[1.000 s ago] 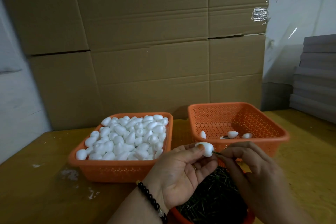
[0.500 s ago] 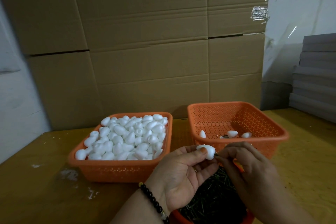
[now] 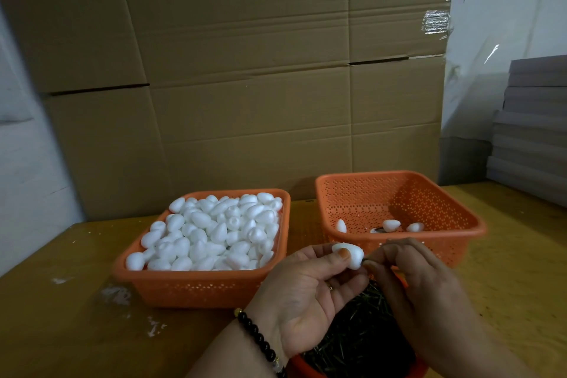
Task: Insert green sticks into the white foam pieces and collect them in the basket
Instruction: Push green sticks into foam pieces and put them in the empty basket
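A yellowish wooden table [image 3: 521, 270] — two orange baskets [image 3: 196, 288] [image 3: 454, 224], white crumbs [image 3: 118, 295] — and a stick-filled tub [image 3: 362, 368].

The left hand [image 3: 310, 295] is raised palm-up toward the camera, its thumb and fingertips pinching a small white foam piece [image 3: 349, 256]; a ring shows on one finger and a dark beaded bracelet [image 3: 260, 339] circles the wrist. The right hand [image 3: 423, 291] comes in from the lower right, back of the hand upward, fingers curled and bunched at the foam piece's right end, pinching a thin green stick [image 3: 365, 261] that is barely visible.
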Demonstrator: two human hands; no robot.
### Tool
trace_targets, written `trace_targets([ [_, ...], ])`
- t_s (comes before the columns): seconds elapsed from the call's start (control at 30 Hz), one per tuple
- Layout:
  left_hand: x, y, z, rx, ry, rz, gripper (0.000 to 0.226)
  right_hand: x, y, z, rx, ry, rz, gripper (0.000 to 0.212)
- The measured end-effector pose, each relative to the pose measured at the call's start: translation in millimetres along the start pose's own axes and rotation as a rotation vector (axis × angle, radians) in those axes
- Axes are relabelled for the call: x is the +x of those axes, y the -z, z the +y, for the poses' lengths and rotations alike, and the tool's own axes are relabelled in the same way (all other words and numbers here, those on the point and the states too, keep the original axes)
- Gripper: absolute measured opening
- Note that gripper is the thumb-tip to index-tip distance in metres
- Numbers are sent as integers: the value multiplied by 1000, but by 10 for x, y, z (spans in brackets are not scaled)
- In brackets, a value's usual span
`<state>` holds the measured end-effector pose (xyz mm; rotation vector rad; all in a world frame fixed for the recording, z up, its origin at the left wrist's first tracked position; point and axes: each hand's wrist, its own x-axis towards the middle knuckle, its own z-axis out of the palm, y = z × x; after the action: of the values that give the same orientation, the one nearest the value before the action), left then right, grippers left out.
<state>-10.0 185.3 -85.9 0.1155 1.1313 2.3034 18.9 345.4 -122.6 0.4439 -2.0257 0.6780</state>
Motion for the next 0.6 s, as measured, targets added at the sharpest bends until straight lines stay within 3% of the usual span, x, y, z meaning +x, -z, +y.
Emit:
trace_targets([
  [0.47, 10, -10, -10, 1, -6, 33, 44, -3, 33, -12, 50, -59, -32, 7],
  [0.6, 7, -5, 12, -20, -28, 20, 43, -3, 49, -19, 59, -92, -56, 18],
])
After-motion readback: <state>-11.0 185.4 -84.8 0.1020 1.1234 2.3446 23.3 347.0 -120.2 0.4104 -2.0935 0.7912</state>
